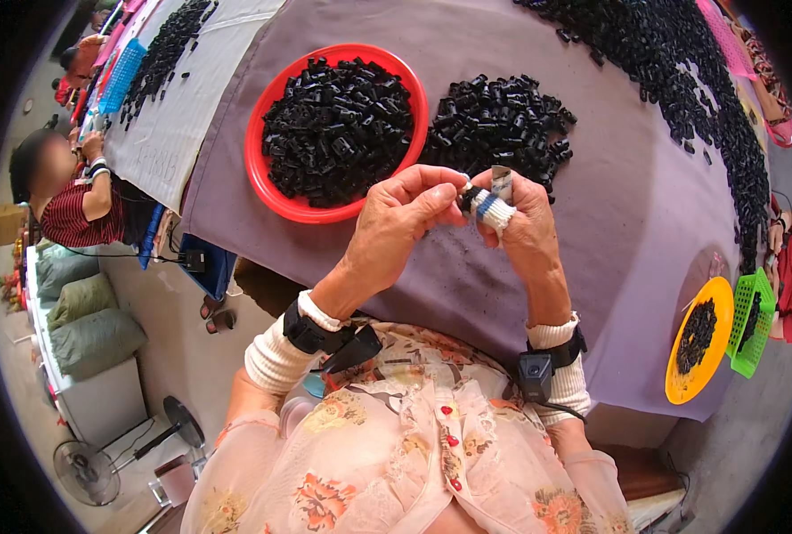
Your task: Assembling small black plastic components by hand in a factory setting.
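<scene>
Over the table's near edge, my left hand (396,218) and my right hand (531,218) meet with fingertips pinched together. Between them is a small black plastic part (468,194), mostly hidden by the fingers. A white knitted sleeve with blue stripes (494,212) covers a finger of my right hand. Beside it a greyish strip or wrap (502,181) shows at another digit; its kind is unclear. Just beyond my hands lie a loose heap of black plastic parts (498,120) and a red basin (255,156) filled with similar parts.
A purple cloth (609,240) covers the table. More black parts (654,62) spread along the far right. A yellow tray (722,307) and a green basket (754,334) stand at the right edge. At left, a person in a striped shirt (80,209) works; a fan (89,472) stands below.
</scene>
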A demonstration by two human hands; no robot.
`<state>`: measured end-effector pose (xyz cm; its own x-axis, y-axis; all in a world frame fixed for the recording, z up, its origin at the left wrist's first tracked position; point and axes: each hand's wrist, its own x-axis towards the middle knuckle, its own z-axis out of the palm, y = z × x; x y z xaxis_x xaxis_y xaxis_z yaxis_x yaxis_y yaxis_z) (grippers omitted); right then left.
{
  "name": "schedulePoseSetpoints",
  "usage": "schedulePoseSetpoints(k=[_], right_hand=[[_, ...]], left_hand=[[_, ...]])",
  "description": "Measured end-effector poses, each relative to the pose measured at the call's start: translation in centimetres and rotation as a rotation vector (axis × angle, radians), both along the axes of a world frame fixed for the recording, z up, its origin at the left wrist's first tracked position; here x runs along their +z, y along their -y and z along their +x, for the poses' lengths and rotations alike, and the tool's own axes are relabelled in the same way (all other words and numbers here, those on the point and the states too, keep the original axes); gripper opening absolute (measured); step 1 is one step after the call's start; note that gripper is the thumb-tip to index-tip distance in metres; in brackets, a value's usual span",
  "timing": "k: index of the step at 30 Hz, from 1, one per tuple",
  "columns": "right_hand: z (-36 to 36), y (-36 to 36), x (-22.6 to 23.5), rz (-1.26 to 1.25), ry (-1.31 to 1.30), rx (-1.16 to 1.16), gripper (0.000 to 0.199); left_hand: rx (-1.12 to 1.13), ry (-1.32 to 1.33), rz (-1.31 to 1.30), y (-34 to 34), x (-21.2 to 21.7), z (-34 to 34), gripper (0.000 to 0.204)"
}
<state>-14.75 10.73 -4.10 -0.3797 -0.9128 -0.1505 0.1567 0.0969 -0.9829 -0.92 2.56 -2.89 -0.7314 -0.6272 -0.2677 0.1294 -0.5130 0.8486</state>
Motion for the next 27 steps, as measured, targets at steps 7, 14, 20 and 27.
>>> schedulePoseSetpoints(k=[7,14,20,27], right_hand=[[-0.4,-0.2,0.4,-0.061,0.197,0.013,0.004],[0.0,-0.1,0.8,-0.12,0.185,0.017,0.003],[0.5,0.1,0.9,-0.149,0.1,0.067,0.004],[0.5,-0.1,1.3,-0.158,-0.051,-0.049,0.007]], left_hand=[[-0.003,0.034,-0.12,0.2,0.1,0.5,0.023],[-0.039,0.023,-0.172,0.4,0.2,0.3,0.018],[0.065,-0.001,0.047,0.0,0.6,-0.5,0.01],[0.057,0.072,-0.198,-0.3,0.8,-0.4,0.011]])
